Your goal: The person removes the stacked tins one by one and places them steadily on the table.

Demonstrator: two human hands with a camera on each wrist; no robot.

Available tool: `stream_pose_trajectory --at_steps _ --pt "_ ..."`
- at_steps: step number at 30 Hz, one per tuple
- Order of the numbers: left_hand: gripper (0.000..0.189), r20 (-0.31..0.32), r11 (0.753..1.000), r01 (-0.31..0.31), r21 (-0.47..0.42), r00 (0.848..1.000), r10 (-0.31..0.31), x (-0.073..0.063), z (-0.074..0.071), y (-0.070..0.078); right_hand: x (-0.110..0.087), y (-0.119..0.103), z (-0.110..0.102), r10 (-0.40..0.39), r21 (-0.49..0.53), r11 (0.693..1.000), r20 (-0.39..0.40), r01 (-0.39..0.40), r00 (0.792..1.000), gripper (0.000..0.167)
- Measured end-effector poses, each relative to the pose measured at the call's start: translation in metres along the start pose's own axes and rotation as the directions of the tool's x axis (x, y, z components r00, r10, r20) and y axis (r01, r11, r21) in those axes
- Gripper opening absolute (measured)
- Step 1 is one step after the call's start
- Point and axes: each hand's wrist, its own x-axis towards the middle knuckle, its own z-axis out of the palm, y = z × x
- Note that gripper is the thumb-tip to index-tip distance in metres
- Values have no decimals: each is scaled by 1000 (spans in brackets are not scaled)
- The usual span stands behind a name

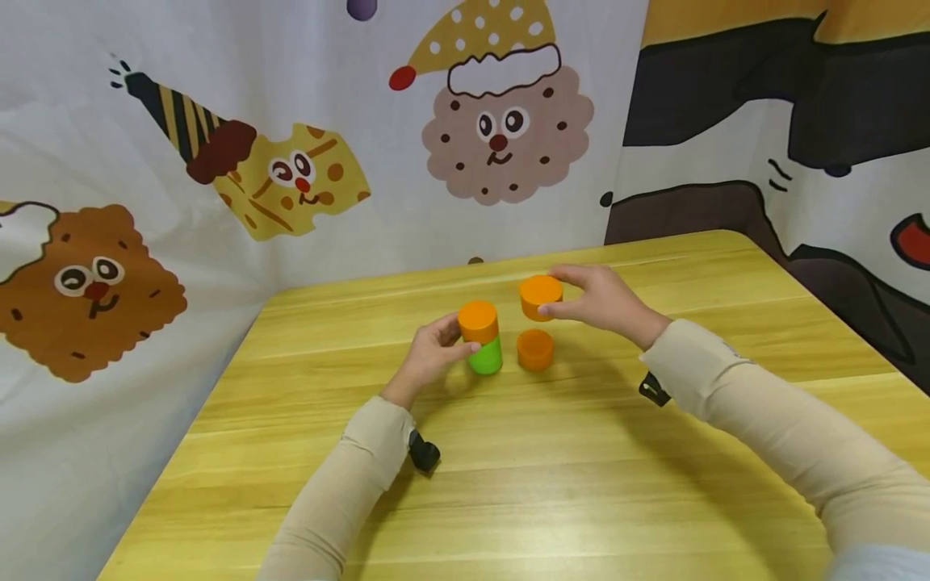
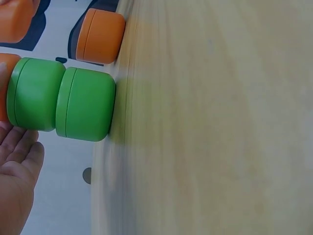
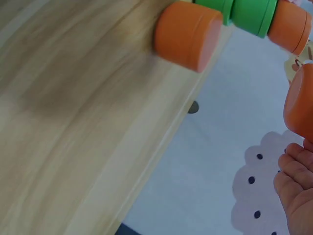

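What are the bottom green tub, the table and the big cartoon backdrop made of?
The bottom green tub looks like smooth plastic: even colour, thin seam. The table looks like wood with a slight sheen, from its streaky grain, though it could be printed laminate. The cartoon backdrop seems matte fabric, judging by its soft folds.

Cartoon-print cloth (image 1: 395, 218) behind wooden table (image 1: 581, 492)

Wood-grained worktop (image 1: 552, 484) here, printed cloth (image 1: 395, 161) behind it, hatted cookie (image 1: 507, 149) and cheese (image 1: 294, 190) grinning above its far edge!
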Motion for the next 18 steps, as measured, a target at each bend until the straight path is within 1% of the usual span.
stream_pose_trajectory --at_steps 6,13,18 --pt "52 -2 1000 11 22 1000 -11 -1 0 2 -11 12 -7 21 -28 999 -2 -21 1000 77" --pt "52 -3 1000 -3 28 1000 3 -1 0 1 -21 21 -18 41 -25 999 1 -41 999 80" --pt "53 10 1000 20 13 1000 -21 -2 0 5 -24 23 -22 42 -34 999 -2 -42 999 79"
